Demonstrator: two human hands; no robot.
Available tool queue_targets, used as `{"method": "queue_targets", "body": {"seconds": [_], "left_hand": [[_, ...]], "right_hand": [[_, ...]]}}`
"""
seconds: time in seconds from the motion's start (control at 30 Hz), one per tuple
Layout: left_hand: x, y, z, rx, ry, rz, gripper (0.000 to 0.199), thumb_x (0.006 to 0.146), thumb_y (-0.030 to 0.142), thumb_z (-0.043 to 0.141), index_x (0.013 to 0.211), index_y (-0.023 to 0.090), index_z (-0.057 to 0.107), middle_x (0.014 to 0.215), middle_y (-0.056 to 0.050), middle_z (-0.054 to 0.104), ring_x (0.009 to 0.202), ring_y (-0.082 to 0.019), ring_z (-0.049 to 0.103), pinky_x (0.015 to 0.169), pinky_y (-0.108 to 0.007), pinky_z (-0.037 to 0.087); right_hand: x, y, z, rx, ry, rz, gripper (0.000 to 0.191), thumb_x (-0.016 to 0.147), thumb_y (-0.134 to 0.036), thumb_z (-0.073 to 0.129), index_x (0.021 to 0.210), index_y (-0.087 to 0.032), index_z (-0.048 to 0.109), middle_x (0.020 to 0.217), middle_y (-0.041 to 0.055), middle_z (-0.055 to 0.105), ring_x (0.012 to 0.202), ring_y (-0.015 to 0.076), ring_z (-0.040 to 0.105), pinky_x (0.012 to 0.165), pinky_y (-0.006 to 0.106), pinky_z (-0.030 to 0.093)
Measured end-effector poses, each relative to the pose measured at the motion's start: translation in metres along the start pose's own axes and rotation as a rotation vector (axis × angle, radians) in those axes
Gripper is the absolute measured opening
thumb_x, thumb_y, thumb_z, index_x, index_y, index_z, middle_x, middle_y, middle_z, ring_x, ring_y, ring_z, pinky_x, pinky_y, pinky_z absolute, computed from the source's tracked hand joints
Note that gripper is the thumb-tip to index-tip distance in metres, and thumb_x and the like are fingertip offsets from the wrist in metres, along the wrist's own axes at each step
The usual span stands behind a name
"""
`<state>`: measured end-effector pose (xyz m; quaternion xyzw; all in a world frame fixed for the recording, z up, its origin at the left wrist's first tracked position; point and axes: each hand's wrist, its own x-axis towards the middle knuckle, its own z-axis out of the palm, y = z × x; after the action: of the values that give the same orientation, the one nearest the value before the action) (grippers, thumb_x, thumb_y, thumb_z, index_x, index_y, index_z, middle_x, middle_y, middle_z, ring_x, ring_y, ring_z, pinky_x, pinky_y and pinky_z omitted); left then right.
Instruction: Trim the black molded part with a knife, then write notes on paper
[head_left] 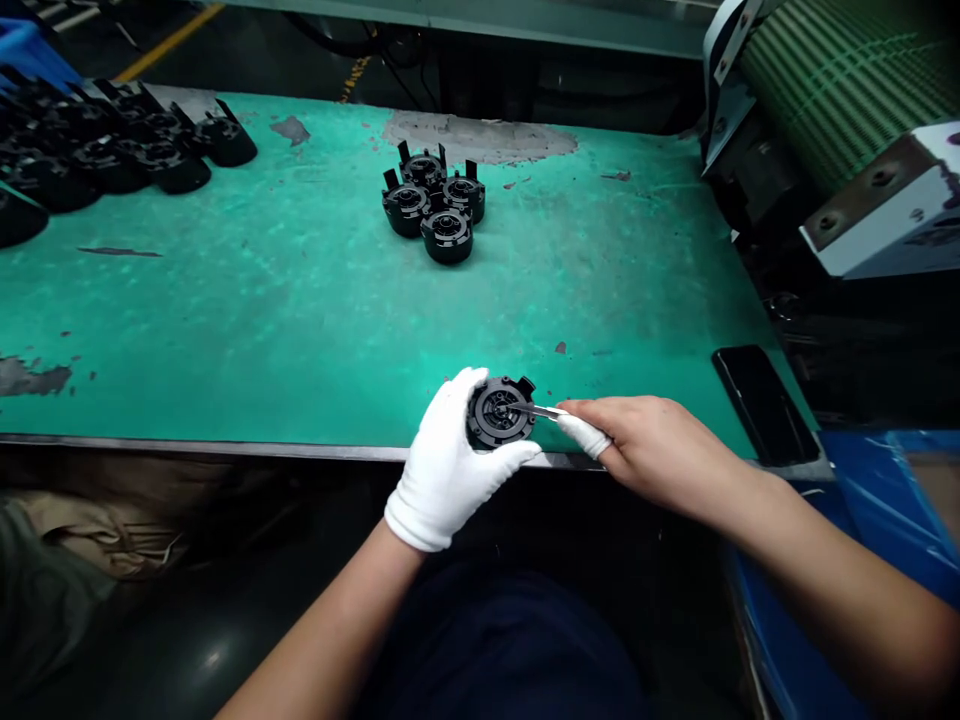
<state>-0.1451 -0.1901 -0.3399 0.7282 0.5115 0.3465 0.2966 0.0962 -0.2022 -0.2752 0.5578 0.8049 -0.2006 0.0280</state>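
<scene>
The left hand [450, 470], in a white glove, is gripping a round black part [499, 412] over the near edge of the green table [262, 300] — fingers curled around its rim. The right hand [652, 445] is pinching a thin metal tool [541, 410], its tip touching the part's centre — four similar parts [435, 200] are sitting well apart, farther back

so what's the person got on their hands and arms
The left hand wears a white knit glove that ends at the wrist. The right hand is bare except for a white wrap or finger cot on one finger. Both forearms are bare, no sleeves in view.
</scene>
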Motion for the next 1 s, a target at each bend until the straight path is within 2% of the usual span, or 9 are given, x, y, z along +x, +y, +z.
{"method": "queue_targets", "body": {"seconds": [0.13, 0.33, 0.47, 0.6, 0.7, 0.77, 0.9, 1.0], "left_hand": [[-0.002, 0.003, 0.002, -0.001, 0.023, 0.012, 0.088, 0.075, 0.063, 0.078, 0.141, 0.017, 0.044, 0.143, -0.016, 0.055, 0.136, -0.030, 0.053, 0.119, -0.049, 0.041], [-0.003, 0.003, 0.004, 0.000, 0.054, 0.011, 0.085, 0.074, 0.061, 0.080, 0.139, 0.020, 0.045, 0.142, -0.014, 0.057, 0.134, -0.031, 0.055, 0.118, -0.051, 0.042], [-0.003, 0.000, 0.007, 0.009, 0.077, 0.011, 0.085, 0.072, 0.060, 0.082, 0.138, 0.020, 0.046, 0.141, -0.014, 0.058, 0.134, -0.031, 0.055, 0.117, -0.050, 0.044], [-0.004, -0.002, 0.010, -0.005, 0.087, 0.014, 0.085, 0.071, 0.060, 0.083, 0.136, 0.020, 0.047, 0.140, -0.015, 0.058, 0.133, -0.031, 0.056, 0.114, -0.049, 0.046], [-0.005, -0.001, 0.012, -0.008, 0.102, 0.010, 0.082, 0.069, 0.060, 0.084, 0.133, 0.021, 0.050, 0.138, -0.015, 0.059, 0.130, -0.032, 0.058, 0.112, -0.049, 0.048], [-0.005, 0.002, 0.014, -0.003, 0.130, 0.000, 0.080, 0.068, 0.060, 0.085, 0.129, 0.020, 0.052, 0.136, -0.015, 0.060, 0.128, -0.032, 0.060, 0.110, -0.048, 0.050], [-0.005, 0.004, 0.017, 0.030, 0.201, -0.056, 0.087, 0.063, 0.059, 0.088, 0.131, 0.019, 0.051, 0.134, -0.016, 0.060, 0.126, -0.033, 0.060, 0.108, -0.051, 0.050], [-0.010, 0.008, 0.020, 0.035, 0.251, -0.064, 0.075, 0.069, 0.057, 0.086, 0.124, 0.018, 0.053, 0.141, -0.018, 0.056, 0.134, -0.035, 0.054, 0.111, -0.054, 0.048]], "right_hand": [[-0.005, -0.005, -0.001, 0.029, -0.051, 0.007, 0.049, 0.092, -0.015, 0.047, 0.137, -0.026, 0.061, 0.122, 0.0068, 0.075, 0.104, 0.0297, 0.072, 0.085, 0.041, 0.058], [-0.011, -0.015, -0.001, 0.054, -0.018, -0.017, 0.043, 0.092, -0.013, 0.050, 0.128, -0.028, 0.067, 0.104, 0.0043, 0.079, 0.090, 0.0236, 0.075, 0.076, 0.029, 0.056], [-0.015, -0.017, 0.002, 0.096, -0.021, 0.002, 0.045, 0.091, -0.011, 0.049, 0.129, -0.030, 0.065, 0.112, 0.0030, 0.078, 0.095, 0.0241, 0.074, 0.080, 0.031, 0.057], [-0.017, -0.018, 0.010, 0.099, -0.010, 0.071, 0.051, 0.090, -0.010, 0.048, 0.137, -0.027, 0.061, 0.123, 0.0060, 0.074, 0.107, 0.0290, 0.071, 0.092, 0.042, 0.055], [-0.015, -0.023, 0.012, 0.115, -0.033, 0.072, 0.052, 0.090, -0.010, 0.046, 0.138, -0.023, 0.059, 0.121, 0.0095, 0.074, 0.106, 0.0307, 0.071, 0.089, 0.042, 0.055], [-0.013, -0.025, 0.007, 0.177, -0.068, 0.051, 0.047, 0.090, -0.010, 0.045, 0.133, -0.022, 0.063, 0.112, 0.0089, 0.076, 0.100, 0.0292, 0.072, 0.082, 0.038, 0.055], [-0.011, -0.025, -0.002, 0.387, -0.142, 0.069, 0.035, 0.090, -0.013, 0.047, 0.109, -0.027, 0.072, 0.096, 0.0021, 0.078, 0.084, 0.0234, 0.072, 0.070, 0.029, 0.051], [-0.005, -0.030, 0.010, 0.652, -0.030, 0.088, 0.034, 0.091, -0.014, 0.047, 0.112, -0.027, 0.070, 0.099, 0.0003, 0.077, 0.087, 0.0209, 0.069, 0.073, 0.028, 0.051]]}}
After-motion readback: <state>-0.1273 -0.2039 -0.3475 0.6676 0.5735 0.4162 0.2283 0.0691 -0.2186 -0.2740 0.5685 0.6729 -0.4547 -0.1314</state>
